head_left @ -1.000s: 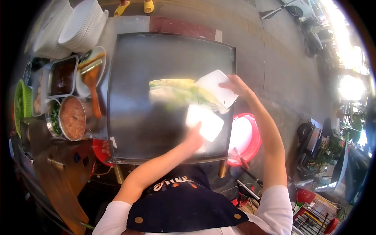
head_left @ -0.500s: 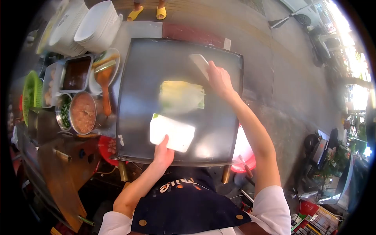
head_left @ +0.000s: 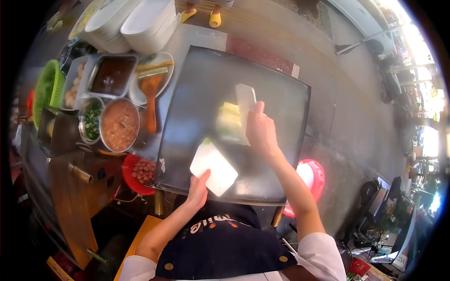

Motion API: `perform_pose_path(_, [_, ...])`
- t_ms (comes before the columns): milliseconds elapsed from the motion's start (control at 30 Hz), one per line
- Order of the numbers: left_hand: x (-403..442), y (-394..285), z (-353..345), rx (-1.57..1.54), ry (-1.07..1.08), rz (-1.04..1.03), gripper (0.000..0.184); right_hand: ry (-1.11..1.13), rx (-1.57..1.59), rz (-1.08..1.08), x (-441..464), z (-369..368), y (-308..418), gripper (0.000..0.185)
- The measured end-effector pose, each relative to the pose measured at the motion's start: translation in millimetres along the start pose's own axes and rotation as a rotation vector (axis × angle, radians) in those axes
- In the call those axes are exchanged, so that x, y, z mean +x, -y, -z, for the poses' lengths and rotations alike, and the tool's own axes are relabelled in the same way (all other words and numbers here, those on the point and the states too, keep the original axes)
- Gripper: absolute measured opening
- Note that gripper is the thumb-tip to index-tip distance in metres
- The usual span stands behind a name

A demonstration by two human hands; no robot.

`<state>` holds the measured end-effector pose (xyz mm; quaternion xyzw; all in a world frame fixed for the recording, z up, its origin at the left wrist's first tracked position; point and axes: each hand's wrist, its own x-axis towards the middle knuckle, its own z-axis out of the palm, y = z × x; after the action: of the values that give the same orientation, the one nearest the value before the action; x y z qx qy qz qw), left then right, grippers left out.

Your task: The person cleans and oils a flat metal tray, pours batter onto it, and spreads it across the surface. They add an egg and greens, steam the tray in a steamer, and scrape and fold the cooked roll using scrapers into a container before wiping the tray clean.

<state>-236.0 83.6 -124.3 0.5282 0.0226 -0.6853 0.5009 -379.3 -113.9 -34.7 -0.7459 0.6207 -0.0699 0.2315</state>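
Note:
My left hand (head_left: 198, 191) is closed on a flat white scraper (head_left: 214, 168) over the front of the dark square griddle (head_left: 276, 84), with a bit of green at the scraper's far corner. My right hand (head_left: 261, 131) grips a second scraper (head_left: 245, 100), pale and flat, with its blade tilted up. Between the two lies a soft, pale yellow sheet of food (head_left: 229, 119) with green at its lower part. The right hand and its scraper cover the sheet's right side. Haze blurs the food's surface.
Left of the griddle are a brush (head_left: 150, 98) on a plate, a pan of dark sauce (head_left: 110, 77), a bowl of minced meat (head_left: 120, 125) and a bowl of chopped greens (head_left: 92, 119). Stacked white plates (head_left: 149, 28) stand behind. Someone in yellow slippers (head_left: 215, 19) stands beyond.
My right hand has come down and inward, bringing its scraper from beyond the food to its right side. My left scraper has tilted. The view has shifted, moving the griddle rightward.

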Motion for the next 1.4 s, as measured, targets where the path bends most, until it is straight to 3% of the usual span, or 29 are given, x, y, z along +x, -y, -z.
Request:
perform_pose_path(100, [5.5,-2.6,-4.6,0.134,0.095,-0.050,0.031,0.058,-0.025,0.041,-1.9,-56.2,-16.4,0.016])
perform_pose_path(133, [8.3,-0.5,-8.8,0.212,0.026,-0.166,0.029,0.022,0.029,0.036,6.7,-58.9,-13.8,0.017])
perform_pose_path(167, [21.5,9.3,11.1,0.384,0.059,-0.152,0.032,0.003,0.094,0.020,1.6,-59.9,-18.9,0.017])
perform_pose_path(233, [22.0,1.0,7.1,0.552,-0.027,-0.262,0.031,-0.121,0.047,0.147,5.3,-60.6,-37.7,0.021])
perform_pose_path(300, [24.4,-2.0,10.4,0.610,-0.094,-0.363,0.031,-0.041,0.086,0.114,5.8,-37.8,-44.6,0.022])
perform_pose_path(367, [29.3,-4.9,17.7,0.713,-0.167,-0.230,0.031,-0.118,-0.016,0.265,24.9,-10.5,-45.0,0.021])
perform_pose_path(433, [50.7,22.6,33.4,0.573,-0.170,-0.331,0.032,-0.200,-0.092,0.422,63.1,8.1,-45.2,0.011])
perform_pose_path(467, [43.2,14.0,9.0,0.231,-0.027,-0.152,0.033,-0.104,-0.186,0.525,105.5,17.9,-53.9,0.007])
perform_pose_path(500, [51.3,22.8,2.8,0.176,-0.012,-0.107,0.033,-0.016,-0.115,0.544,121.3,17.2,-58.5,0.011])
perform_pose_path(567, [62.3,35.5,-18.8,0.126,-0.009,-0.056,0.033,0.208,-0.062,0.486,131.7,15.3,-62.7,0.020])
perform_pose_path(633, [85.9,64.3,-36.0,0.047,-0.025,-0.112,0.033,0.244,0.055,0.469,127.8,-9.5,-88.4,0.032])
perform_pose_path(667, [100.6,74.4,-41.8,0.058,-0.063,-0.061,0.034,0.363,0.055,0.385,120.1,-2.8,-89.2,0.035])
perform_pose_path(767, [117.0,74.6,-57.2,0.026,0.017,-0.072,0.033,0.502,0.220,0.173,103.6,-4.2,-102.0,0.034])
perform_pose_path(900, [128.3,65.0,-62.4,0.050,0.008,-0.180,0.033,0.529,0.491,0.016,89.7,-7.4,-117.1,0.031])
perform_pose_path(1000, [108.4,-0.9,-61.6,0.098,0.079,-0.175,0.033,0.500,0.475,-0.053,95.0,28.0,-64.3,0.032])
perform_pose_path(1100, [99.6,-101.4,-60.5,0.204,0.192,-0.466,0.041,0.357,0.641,-0.064,111.3,61.4,8.4,0.032])
perform_pose_path(1167, [72.9,-203.8,-69.2,0.344,0.213,-0.543,0.043,0.440,0.869,-0.042,150.4,66.0,38.7,0.034])
perform_pose_path(1200, [89.0,-242.1,-61.2,0.395,0.253,-0.735,0.041,0.365,0.934,-0.032,162.1,75.3,68.3,0.033])
perform_pose_path(1267, [79.4,-335.9,-69.7,0.584,0.076,-0.997,0.045,0.251,1.063,0.014,194.3,78.6,119.7,0.032])
perform_pose_path(1333, [87.7,-417.3,-76.8,0.496,0.130,-1.138,0.052,0.151,1.240,0.071,237.4,72.5,165.3,0.031])
perform_pose_path(1400, [128.1,-508.1,-70.7,0.854,0.033,-1.397,0.052,0.043,1.410,0.133,278.7,59.9,205.8,0.029])
